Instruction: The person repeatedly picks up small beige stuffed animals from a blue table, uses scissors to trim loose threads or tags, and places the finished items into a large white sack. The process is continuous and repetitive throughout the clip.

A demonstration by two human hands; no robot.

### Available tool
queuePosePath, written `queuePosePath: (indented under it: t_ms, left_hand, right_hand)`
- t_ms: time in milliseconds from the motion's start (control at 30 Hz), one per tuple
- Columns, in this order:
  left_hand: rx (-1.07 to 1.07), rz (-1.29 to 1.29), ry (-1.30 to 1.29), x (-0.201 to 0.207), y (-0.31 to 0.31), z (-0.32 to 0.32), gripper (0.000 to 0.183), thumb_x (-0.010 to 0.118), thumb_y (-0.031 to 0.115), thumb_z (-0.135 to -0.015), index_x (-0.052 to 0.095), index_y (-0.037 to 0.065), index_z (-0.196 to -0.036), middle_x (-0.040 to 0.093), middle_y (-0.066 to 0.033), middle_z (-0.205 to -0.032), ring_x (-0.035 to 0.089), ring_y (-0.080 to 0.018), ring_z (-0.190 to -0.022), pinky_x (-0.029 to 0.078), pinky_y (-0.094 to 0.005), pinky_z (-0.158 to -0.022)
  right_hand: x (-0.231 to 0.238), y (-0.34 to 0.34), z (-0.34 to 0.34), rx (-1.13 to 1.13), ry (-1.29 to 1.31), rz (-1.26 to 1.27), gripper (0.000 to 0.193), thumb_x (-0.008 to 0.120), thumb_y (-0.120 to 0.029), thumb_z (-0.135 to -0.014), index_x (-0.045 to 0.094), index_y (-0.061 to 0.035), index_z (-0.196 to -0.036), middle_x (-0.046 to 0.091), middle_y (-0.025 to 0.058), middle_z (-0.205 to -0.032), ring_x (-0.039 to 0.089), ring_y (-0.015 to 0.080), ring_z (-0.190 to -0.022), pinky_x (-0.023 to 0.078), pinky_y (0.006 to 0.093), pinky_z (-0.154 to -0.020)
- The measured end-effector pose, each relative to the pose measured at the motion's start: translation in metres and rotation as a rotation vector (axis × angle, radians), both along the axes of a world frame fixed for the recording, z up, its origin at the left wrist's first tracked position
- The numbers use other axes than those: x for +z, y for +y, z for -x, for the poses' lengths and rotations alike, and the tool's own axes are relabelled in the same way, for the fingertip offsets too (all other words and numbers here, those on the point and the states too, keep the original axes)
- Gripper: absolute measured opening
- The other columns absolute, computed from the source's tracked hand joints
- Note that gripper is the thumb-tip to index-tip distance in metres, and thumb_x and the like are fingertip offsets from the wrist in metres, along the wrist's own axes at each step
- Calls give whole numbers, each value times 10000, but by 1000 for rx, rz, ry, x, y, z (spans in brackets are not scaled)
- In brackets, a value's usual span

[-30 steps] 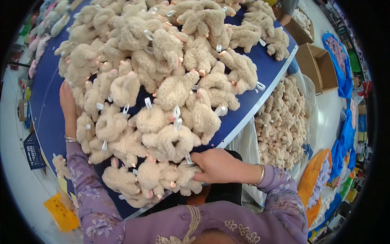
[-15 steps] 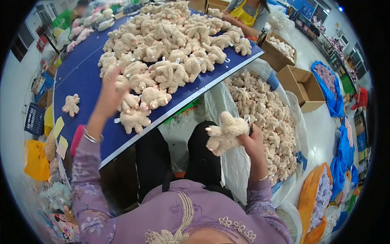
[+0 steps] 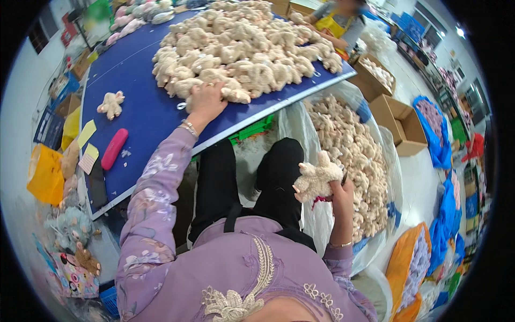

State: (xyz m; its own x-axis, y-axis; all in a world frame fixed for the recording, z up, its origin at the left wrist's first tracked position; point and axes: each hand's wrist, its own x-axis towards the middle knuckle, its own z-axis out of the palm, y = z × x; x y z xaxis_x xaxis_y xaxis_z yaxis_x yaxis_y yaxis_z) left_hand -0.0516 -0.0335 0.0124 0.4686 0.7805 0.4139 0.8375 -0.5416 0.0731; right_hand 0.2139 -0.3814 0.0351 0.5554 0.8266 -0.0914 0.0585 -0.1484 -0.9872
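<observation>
My right hand (image 3: pixel 342 194) is closed around a cream plush toy (image 3: pixel 317 176), held above my lap beside the large bag. Something dark shows at its fingers, and a small dark-red bit hangs under the toy; I cannot make out either. On the blue table, my left hand (image 3: pixel 207 102) reaches to the near edge of a big heap of similar plush toys (image 3: pixel 236 48). Its fingers curl over a toy (image 3: pixel 234 91) there, partly hiding it. Apart from the heap, one small plush toy (image 3: pixel 111 104) lies at the table's left.
A clear plastic bag (image 3: pixel 394 177) full of cream toys stands right of my legs. Beyond it are open cardboard boxes (image 3: pixel 398 124). A pink oblong case (image 3: pixel 114 149) lies on the table's left side. Across the table, a person in a yellow apron (image 3: pixel 333 24) handles toys.
My left hand has come down onto the toys at the heap's near edge, and those toys have shifted back toward the heap. My right hand still holds its toy. The view has shifted.
</observation>
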Motion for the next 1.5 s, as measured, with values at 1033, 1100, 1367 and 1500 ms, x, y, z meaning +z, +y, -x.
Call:
queuePosePath:
  t_ms: [1033, 1100, 1367, 1500]
  left_hand:
    - [-748, 977, -729, 54, -100, 45, 503, 650, 340, -886, 525, 1, -1236, 608, -71, -1059, 563, -162, -949, 457, -303, -861]
    - [-719, 1035, -877, 52, -111, 27, 429, 680, 272, -871, 556, 16, -1192, 611, -46, -1018, 575, -139, -879, 486, -294, -775]
    - [-758, 1320, -1196, 50, -128, -18, 414, 638, 139, -881, 489, -20, -1233, 639, -134, -989, 663, -209, -740, 564, -331, -592]
    - [-787, 1370, -1153, 37, -146, -40, 403, 627, 121, -884, 485, -14, -1236, 638, -129, -976, 658, -201, -746, 570, -327, -615]
  right_hand:
    - [73, 184, 119, 354, -250, -272, 226, 648, -101, -798, 648, 53, -964, 670, 55, -866, 609, 98, -750, 498, 254, -658]
    - [65, 182, 110, 404, -322, -298, 250, 672, -100, -778, 648, 51, -976, 671, 47, -868, 604, 100, -762, 502, 269, -682]
    - [77, 138, 55, 347, 181, -327, 261, 538, -276, -953, 636, -34, -958, 496, -41, -649, 365, 16, -450, 268, 188, -403]
    - [64, 121, 33, 201, 27, -315, 371, 468, -357, -977, 635, -29, -931, 441, -39, -607, 334, 39, -435, 246, 193, -415]
